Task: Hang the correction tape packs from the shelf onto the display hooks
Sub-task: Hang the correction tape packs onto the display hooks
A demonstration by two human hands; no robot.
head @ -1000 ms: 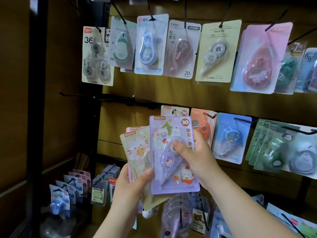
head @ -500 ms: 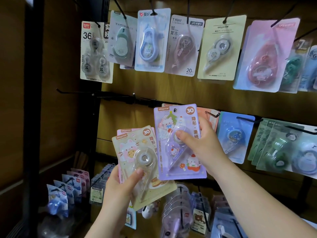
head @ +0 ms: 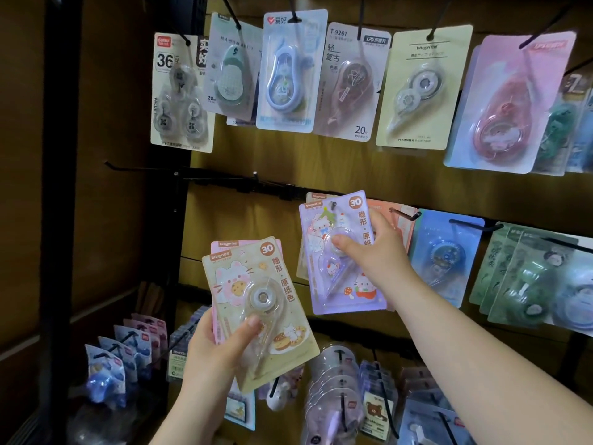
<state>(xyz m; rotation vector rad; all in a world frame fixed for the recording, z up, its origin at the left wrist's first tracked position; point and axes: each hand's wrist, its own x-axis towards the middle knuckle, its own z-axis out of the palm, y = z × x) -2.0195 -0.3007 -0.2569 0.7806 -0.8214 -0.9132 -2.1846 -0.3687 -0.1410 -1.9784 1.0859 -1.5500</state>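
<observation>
While the right hand [head: 375, 255] pinches the purple pack [head: 351, 295], thumb on the clear blister [head: 332, 273] and fingers behind the card, the pack is up against the middle row with its hang hole at what looks like a hook [head: 333, 205] tip. I can't tell whether the hook is through yet. To do this well, I'd keep the card square to the hook, slide it straight back until it meets the matching card [head: 316, 196] hanging behind, and only then let go, so it doesn't swing or slip off. The left hand [head: 215, 348] is lower and apart, gripping the yellow pack [head: 256, 284] with its thumb across the front and a pink pack [head: 247, 243] fanned behind it. Each card carries one dispenser sealed in its blister. The top-row hooks I can see are all loaded, the middle row is loaded from the purple pack rightward, and a bare hook [head: 138, 168] sticks out to the left. Low at the left, blue packs [head: 106, 377] stand in a row.
</observation>
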